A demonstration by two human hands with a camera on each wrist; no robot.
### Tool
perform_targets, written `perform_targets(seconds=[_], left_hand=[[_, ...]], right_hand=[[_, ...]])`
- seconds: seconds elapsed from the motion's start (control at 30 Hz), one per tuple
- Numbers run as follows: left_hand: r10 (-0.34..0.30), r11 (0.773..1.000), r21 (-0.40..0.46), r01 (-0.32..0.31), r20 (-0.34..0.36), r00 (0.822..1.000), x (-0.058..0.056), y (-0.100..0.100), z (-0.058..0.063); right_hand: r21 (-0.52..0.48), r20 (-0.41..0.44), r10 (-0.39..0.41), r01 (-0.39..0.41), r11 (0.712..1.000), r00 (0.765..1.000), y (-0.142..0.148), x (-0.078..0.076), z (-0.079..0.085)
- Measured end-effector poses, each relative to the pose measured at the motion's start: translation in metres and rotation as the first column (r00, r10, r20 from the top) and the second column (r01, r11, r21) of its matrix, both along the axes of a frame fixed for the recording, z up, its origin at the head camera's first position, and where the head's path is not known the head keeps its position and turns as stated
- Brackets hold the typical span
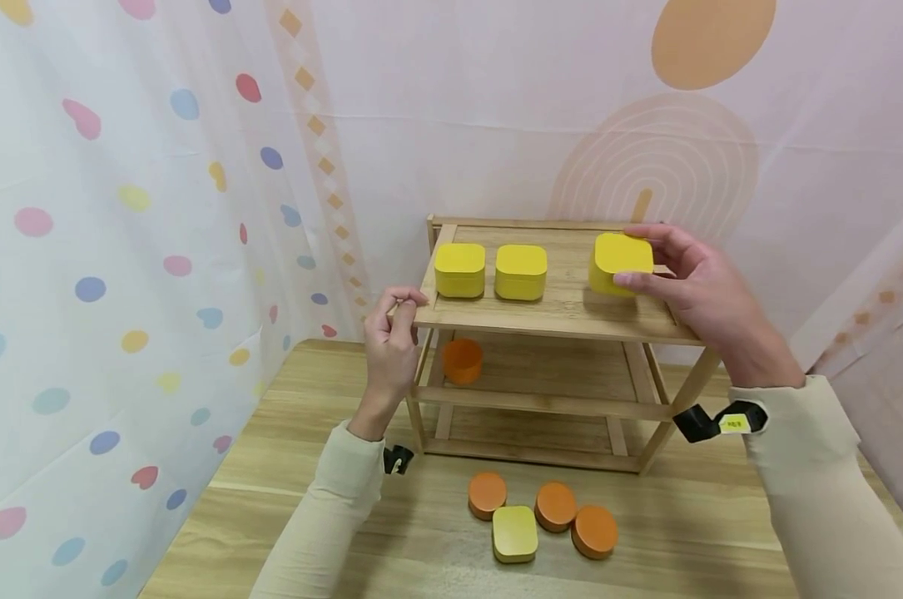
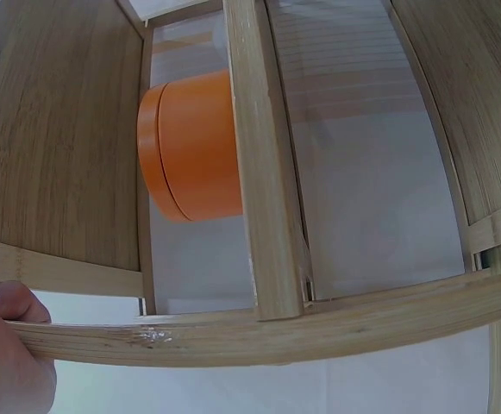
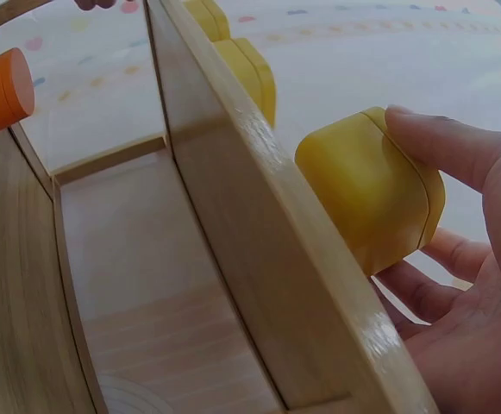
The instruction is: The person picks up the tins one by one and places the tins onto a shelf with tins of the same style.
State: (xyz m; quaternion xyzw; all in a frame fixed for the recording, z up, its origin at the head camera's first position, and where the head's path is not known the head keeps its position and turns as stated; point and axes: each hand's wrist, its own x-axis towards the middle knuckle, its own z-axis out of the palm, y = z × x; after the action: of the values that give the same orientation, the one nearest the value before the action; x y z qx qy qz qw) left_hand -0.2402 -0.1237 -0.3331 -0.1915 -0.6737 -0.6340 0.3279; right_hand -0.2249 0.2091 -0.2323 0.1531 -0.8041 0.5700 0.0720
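Observation:
My right hand [image 1: 709, 287] pinches a yellow rounded-square tin [image 1: 622, 256] between thumb and fingers, over the right part of the wooden rack's top shelf [image 1: 563, 312]. Whether that tin touches the board, I cannot tell. Two matching yellow tins, a left one [image 1: 460, 270] and a middle one [image 1: 521, 273], stand side by side on the shelf's left half. At the top shelf's front left corner, my left hand [image 1: 393, 345] grips the edge. An orange round tin [image 2: 194, 147] sits below, on the middle shelf's left side.
Before the rack, on the wood-patterned table [image 1: 271, 466], lie several orange round tins [image 1: 556, 506] and one paler yellow square tin [image 1: 514, 534]. The rack's bottom shelf [image 1: 533, 428] is near table level. Patterned curtains [image 1: 159, 208] hang behind and to the left.

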Motion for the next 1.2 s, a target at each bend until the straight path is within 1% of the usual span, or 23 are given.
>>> perform_targets(seconds=[0.07, 0.23, 0.33, 0.53, 0.83, 1.0, 1.1, 1.2], left_hand=[[-0.002, 1.0, -0.001, 0.002, -0.004, 1.0, 0.0, 0.0, 0.0], [-0.007, 1.0, 0.003, 0.007, -0.012, 1.0, 0.0, 0.001, 0.001], [-0.007, 1.0, 0.003, 0.007, -0.012, 1.0, 0.0, 0.0, 0.001], [-0.002, 1.0, 0.001, 0.002, -0.006, 1.0, 0.0, -0.001, 0.0], [-0.002, 1.0, 0.004, 0.002, 0.001, 1.0, 0.002, 0.0, 0.002], [0.007, 1.0, 0.007, -0.007, -0.005, 1.0, 0.003, -0.001, 0.005], [0.007, 1.0, 0.011, -0.007, -0.002, 1.0, 0.004, -0.001, 0.004], [0.003, 1.0, 0.014, -0.003, -0.003, 1.0, 0.005, -0.002, 0.003]], right_hand=[[0.025, 0.007, -0.007, 0.007, 1.0, 1.0, -0.003, -0.001, 0.0], [0.035, 0.021, 0.003, -0.003, 0.999, 1.0, -0.01, -0.003, 0.0], [0.043, 0.02, 0.012, -0.012, 0.999, 1.0, -0.015, -0.005, 0.0], [0.081, 0.014, -0.003, 0.001, 0.997, 1.0, -0.022, -0.011, -0.001], [0.059, 0.047, -0.011, 0.008, 0.998, 0.999, -0.024, -0.012, -0.004], [0.116, 0.061, -0.021, 0.014, 0.993, 0.998, -0.025, -0.011, -0.003], [0.154, 0.067, -0.015, 0.004, 0.988, 0.998, -0.025, -0.01, -0.003], [0.169, 0.07, -0.002, -0.01, 0.986, 0.998, -0.025, -0.008, -0.004]])
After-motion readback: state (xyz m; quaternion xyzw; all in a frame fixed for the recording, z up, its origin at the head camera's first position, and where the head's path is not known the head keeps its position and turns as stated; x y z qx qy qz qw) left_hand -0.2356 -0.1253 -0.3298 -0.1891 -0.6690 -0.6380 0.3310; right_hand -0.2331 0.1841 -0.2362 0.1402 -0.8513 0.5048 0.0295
